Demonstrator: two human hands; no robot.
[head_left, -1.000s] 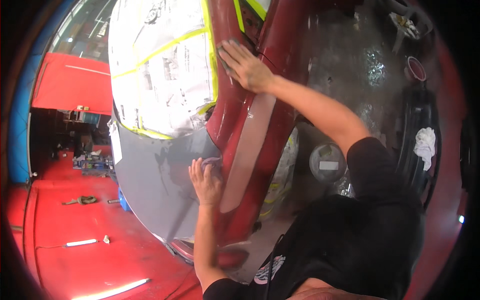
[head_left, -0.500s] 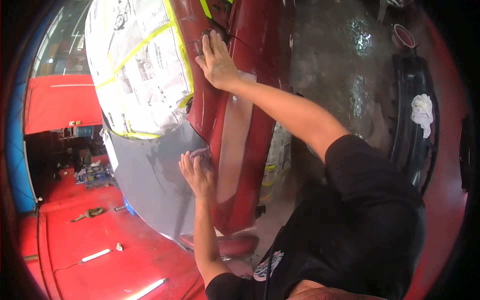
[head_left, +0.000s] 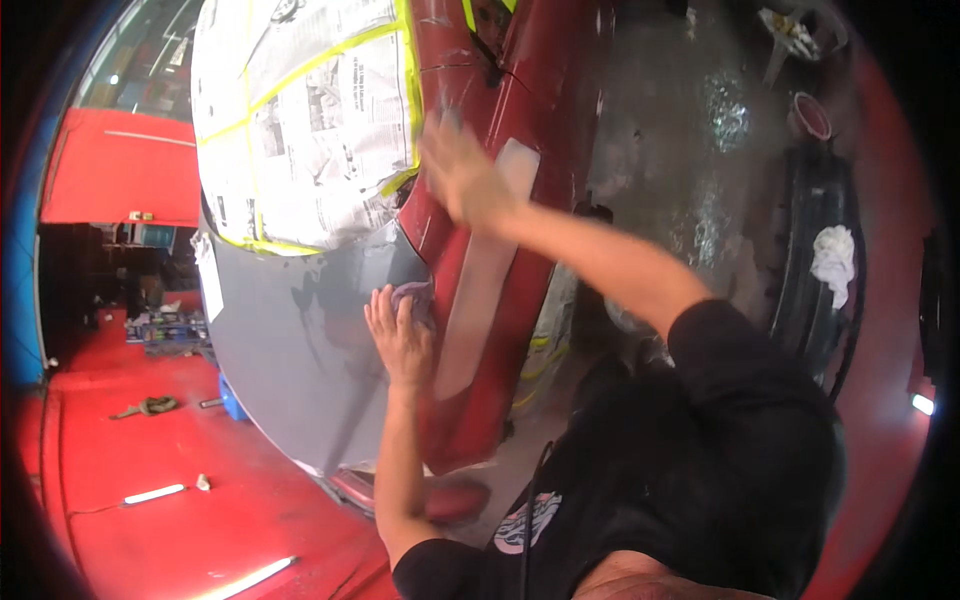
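Note:
My left hand (head_left: 400, 340) rests on the grey-primed car panel, its fingers curled over a crumpled purple cloth (head_left: 413, 298). My right hand (head_left: 465, 180) is over the red car body (head_left: 525, 105), smeared by motion. Something small and grey shows at its fingertips, too blurred to name. Beside that hand runs a long, pale sanded patch (head_left: 480, 285) on the red side panel. The grey panel (head_left: 290, 340) has darker, wet-looking marks. White newsprint masking (head_left: 320, 130), edged with yellow tape, covers the car's window area.
A dark bumper-like part (head_left: 800, 250) lies at the right with a white rag (head_left: 833, 263) on it. Above it stands a round tub (head_left: 812, 116). Wet grey floor borders the car. At left, a light tube (head_left: 155, 494) and a strap (head_left: 148, 407) lie on red floor.
My right hand has come back toward me along the red body, away from the dark object under its fingers earlier. The left hand stays on the cloth. The whole view has shifted slightly.

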